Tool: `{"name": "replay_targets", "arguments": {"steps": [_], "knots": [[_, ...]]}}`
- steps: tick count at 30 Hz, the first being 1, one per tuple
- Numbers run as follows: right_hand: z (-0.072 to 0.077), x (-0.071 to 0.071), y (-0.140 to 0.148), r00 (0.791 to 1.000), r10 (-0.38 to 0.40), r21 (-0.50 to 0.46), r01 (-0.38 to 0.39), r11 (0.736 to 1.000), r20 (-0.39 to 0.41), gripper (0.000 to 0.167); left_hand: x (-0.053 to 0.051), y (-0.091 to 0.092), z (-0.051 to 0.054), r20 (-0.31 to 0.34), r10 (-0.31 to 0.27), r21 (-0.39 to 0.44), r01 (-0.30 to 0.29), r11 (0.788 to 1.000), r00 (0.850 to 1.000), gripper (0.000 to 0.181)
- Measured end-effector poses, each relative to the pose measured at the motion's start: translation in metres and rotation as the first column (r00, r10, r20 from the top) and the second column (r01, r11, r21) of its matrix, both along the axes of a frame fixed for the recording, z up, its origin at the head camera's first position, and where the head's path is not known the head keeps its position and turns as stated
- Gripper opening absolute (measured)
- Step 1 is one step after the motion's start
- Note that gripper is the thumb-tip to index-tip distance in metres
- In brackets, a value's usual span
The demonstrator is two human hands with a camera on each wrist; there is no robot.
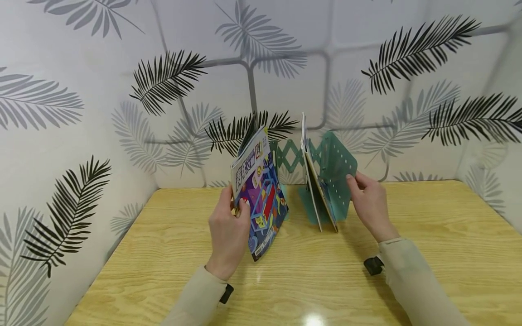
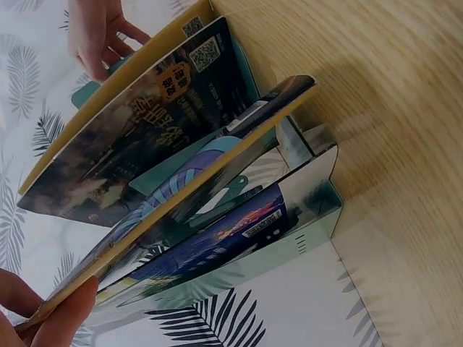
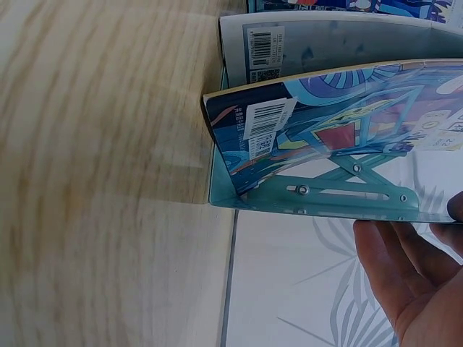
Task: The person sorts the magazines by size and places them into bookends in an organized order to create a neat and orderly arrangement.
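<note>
My left hand (image 1: 230,226) grips the spine edge of a magazine (image 1: 263,203) with a purple and blue cover, thumb on the front. It is tilted at the left side of a green expandable bookend (image 1: 338,174), and its lower corner sticks out toward me. My right hand (image 1: 371,203) pinches the front edge of the bookend's perforated right plate. Two thin magazines (image 1: 314,190) stand leaning beside that plate. In the left wrist view a dark magazine (image 2: 166,123) faces the held one, and my left fingertips (image 2: 69,318) pinch its edge.
The bookend's lattice (image 1: 290,156) spans the gap between the two groups. Behind it, a feather-print cloth (image 1: 285,90) rises at the back edge of the wooden table (image 1: 163,253). Another magazine (image 2: 246,224) stands near the bookend's left plate (image 2: 282,249).
</note>
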State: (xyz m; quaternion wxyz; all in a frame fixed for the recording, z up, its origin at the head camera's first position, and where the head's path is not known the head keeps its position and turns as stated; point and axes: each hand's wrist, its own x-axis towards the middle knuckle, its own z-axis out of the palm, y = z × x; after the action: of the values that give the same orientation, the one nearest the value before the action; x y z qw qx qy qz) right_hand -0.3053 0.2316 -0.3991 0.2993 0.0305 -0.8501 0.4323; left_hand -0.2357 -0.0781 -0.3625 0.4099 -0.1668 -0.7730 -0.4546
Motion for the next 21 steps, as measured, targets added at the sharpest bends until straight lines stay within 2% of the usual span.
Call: {"name": "replay_targets", "arguments": {"steps": [4,13,21], "knots": [[-0.001,0.000,0.000,1.000,-0.002,0.005,0.002,1.000,-0.005,0.043,-0.003,0.001,-0.001,-0.022,0.014,-0.004,-0.014,1.000,1.000,0.033],[-0.001,0.000,0.001,1.000,-0.001,0.002,0.001,1.000,-0.006,0.043,-0.008,0.002,-0.010,-0.155,0.048,-0.108,-0.065,0.992,0.987,0.035],[0.000,0.000,0.001,1.000,0.006,0.002,-0.006,1.000,-0.006,0.043,-0.010,0.001,-0.014,-0.150,0.032,-0.128,-0.052,0.990,0.988,0.036]]}}
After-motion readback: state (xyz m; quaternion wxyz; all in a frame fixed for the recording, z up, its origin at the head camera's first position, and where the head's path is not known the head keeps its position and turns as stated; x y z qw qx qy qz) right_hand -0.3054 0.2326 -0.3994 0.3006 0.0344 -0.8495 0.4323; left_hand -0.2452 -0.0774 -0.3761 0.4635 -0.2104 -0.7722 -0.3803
